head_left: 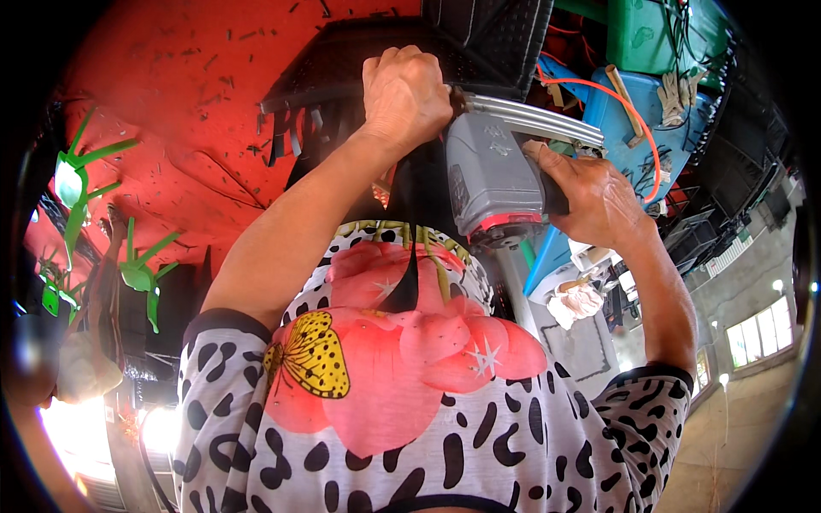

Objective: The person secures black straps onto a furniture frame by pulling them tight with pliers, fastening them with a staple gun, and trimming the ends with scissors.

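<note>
Hands first: the left hand [406, 96] is closed in a fist around the edge of a black woven chair frame [376, 64], holding it steady against the red floor [171, 128]. The right hand [599, 198] is wrapped tightly around the grip of a grey staple gun [492, 175], whose long metal magazine [534, 120] runs off to the right, just above the knuckles. The nose of the gun sits right beside the left fist, pressed up to the black frame, though the exact contact point is hidden behind the hand.

Loose ends of black weaving strip [295, 132] hang from the frame's edge, and small offcuts lie scattered over the floor. An orange air hose [637, 115] curves away near the right hand, past a blue crate [624, 111] and a green one [658, 34]. Green plastic pieces [141, 274] lie well apart on the left.

By the look of it, the step in hand is fastening a strip to the frame with the gun. The next move would call for a firm brace from the left fist, the gun's nose kept square on the strip, and fingers kept clear of the nose.
</note>
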A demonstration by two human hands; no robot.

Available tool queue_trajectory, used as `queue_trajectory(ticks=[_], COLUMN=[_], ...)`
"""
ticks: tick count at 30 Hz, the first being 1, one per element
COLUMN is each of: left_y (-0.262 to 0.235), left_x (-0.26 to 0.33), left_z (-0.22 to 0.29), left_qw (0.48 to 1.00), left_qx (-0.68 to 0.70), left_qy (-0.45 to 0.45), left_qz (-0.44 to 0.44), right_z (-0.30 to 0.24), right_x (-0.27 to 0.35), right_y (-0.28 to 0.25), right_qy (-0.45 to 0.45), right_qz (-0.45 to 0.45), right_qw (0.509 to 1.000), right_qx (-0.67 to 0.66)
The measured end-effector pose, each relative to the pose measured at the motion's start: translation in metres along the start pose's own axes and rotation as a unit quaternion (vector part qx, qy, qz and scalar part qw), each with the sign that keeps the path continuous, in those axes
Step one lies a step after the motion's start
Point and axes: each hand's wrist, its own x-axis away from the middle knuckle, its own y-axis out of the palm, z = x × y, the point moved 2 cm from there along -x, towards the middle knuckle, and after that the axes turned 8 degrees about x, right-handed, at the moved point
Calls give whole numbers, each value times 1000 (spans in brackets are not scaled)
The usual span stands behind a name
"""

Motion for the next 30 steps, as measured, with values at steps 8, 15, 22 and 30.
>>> queue_trajectory(ticks=[8, 15, 22, 30], left_y=[1, 0, -1, -2], left_x=[-2, -2, 0, 1], left_z=[1, 1, -2, -4], left_qw=[1000, 999, 1000, 1000], left_qx=[-1, -2, 18, 19], left_qy=[-6, -30, -11, 1], left_qz=[-6, -43, -5, -9], right_z=[5, 5, 7, 2], right_x=[-1, -5, -10, -15], right_y=[-3, -10, -16, -24], right_qy=[-13, -10, -19, 7], right_qz=[22, -19, -35, -91], right_qw=[1000, 1000, 999, 995], right_qx=[-9, 15, 23, 39])
